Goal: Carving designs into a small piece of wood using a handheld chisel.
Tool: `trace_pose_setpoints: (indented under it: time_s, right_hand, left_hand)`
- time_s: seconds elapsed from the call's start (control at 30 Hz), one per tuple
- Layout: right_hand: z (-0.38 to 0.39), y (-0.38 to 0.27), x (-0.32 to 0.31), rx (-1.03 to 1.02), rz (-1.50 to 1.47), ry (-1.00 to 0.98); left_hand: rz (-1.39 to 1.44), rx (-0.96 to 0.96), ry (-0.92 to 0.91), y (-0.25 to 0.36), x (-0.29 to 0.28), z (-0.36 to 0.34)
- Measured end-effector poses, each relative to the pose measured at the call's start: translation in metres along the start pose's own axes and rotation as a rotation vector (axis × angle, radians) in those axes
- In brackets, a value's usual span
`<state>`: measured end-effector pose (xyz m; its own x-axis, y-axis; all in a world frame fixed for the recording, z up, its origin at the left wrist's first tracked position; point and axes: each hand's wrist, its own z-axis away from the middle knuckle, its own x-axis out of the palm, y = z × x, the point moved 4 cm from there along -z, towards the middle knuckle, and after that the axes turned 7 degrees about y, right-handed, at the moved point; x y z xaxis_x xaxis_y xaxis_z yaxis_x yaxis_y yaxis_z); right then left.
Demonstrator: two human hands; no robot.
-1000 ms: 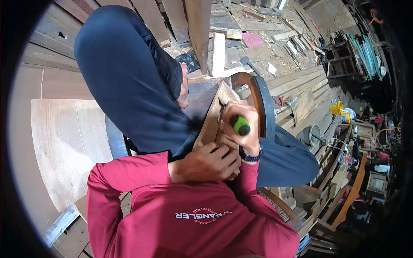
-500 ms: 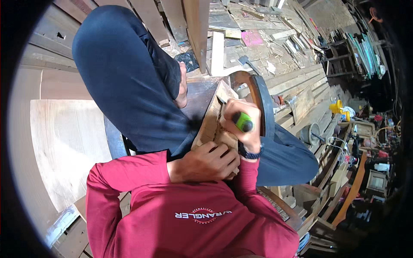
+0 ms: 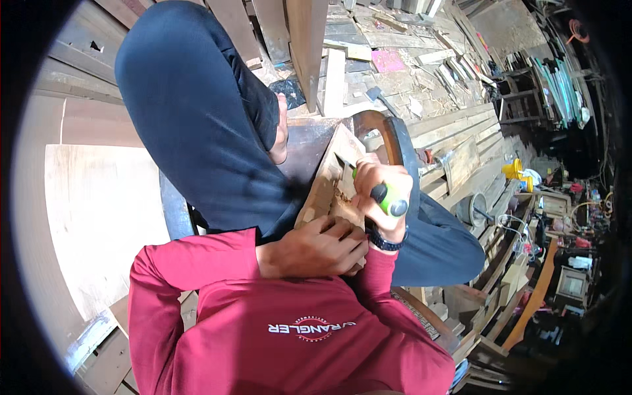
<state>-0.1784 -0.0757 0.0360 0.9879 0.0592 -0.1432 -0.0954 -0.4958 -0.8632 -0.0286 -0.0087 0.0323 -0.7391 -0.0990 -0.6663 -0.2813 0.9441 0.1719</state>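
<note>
My right hand (image 3: pixel 380 194), with a dark watch on its wrist, is closed round a chisel (image 3: pixel 394 204) with a green and black handle. The handle's end points up and to the right. The chisel's blade is mostly hidden by my hand, close to the wood. A carved wooden piece (image 3: pixel 321 197) lies slanted across my lap, with a rough hollow and loose chips near the chisel. My left hand (image 3: pixel 319 247) presses on its near end with the fingers curled over it, the thumb hidden.
My bent leg (image 3: pixel 197 118) is at the left, above a dark seat (image 3: pixel 306 141). A curved wooden piece with a dark edge (image 3: pixel 403 148) stands just beyond my right hand. Planks and scraps (image 3: pixel 454 131) cover the floor; a grey bucket (image 3: pixel 471 209) and yellow container (image 3: pixel 513 169) are at right.
My right hand has shifted slightly right and tilted, so the chisel's handle now leans further right. More loosened wood shows in the hollow. My left hand stays in place.
</note>
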Motion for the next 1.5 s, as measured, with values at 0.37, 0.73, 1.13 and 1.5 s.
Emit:
trace_pose_setpoints:
  time_s: [0.37,0.73,1.13,1.5]
  right_hand:
    - [0.001,0.016,0.005,0.135,0.137,0.044]
    - [0.004,-0.005,0.004,0.06,-0.045,0.082]
    - [0.001,-0.003,-0.004,-0.002,-0.341,0.181]
    - [0.006,-0.01,0.0,-0.017,-0.388,0.218]
  left_hand:
    - [-0.081,0.033,-0.034,0.003,-0.001,0.003]
    - [-0.082,0.045,-0.051,0.002,0.003,0.005]
    - [-0.059,0.011,0.026,0.001,0.002,0.003]
    - [-0.07,0.02,0.05,0.002,0.001,0.005]
